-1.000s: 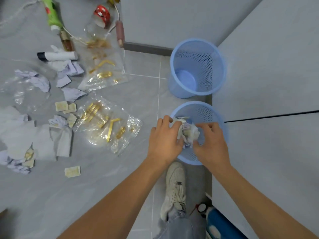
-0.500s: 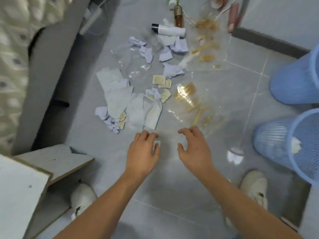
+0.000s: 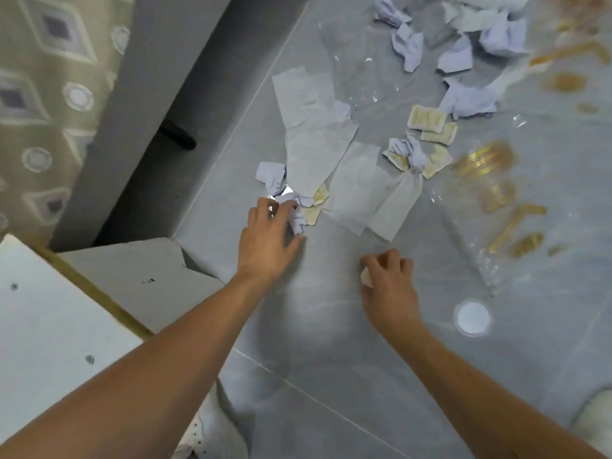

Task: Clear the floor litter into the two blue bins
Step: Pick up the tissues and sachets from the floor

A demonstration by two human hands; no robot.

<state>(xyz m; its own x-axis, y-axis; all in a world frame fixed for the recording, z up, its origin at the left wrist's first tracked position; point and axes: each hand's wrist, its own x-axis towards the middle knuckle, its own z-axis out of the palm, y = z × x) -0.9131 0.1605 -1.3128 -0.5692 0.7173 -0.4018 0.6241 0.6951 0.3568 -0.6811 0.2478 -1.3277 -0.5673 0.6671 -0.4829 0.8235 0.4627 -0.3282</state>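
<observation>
Left hand (image 3: pixel 268 241), fingers spread, touches crumpled lilac paper (image 3: pixel 296 210) on grey floor tiles (image 3: pixel 331 342). Right hand (image 3: pixel 390 279) pinches 1 small cream scrap (image 3: pixel 366 278). Flat tissue sheets (image 3: pixel 314 127) lie beyond.

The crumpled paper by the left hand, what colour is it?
Pale lilac, nearly white; the crumpled paper shows in the head view, at the left hand.

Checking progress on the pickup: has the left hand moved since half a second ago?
Yes. The left hand has gone left and forward, from below the flat tissue sheets to the crumpled paper at their left edge.
</observation>
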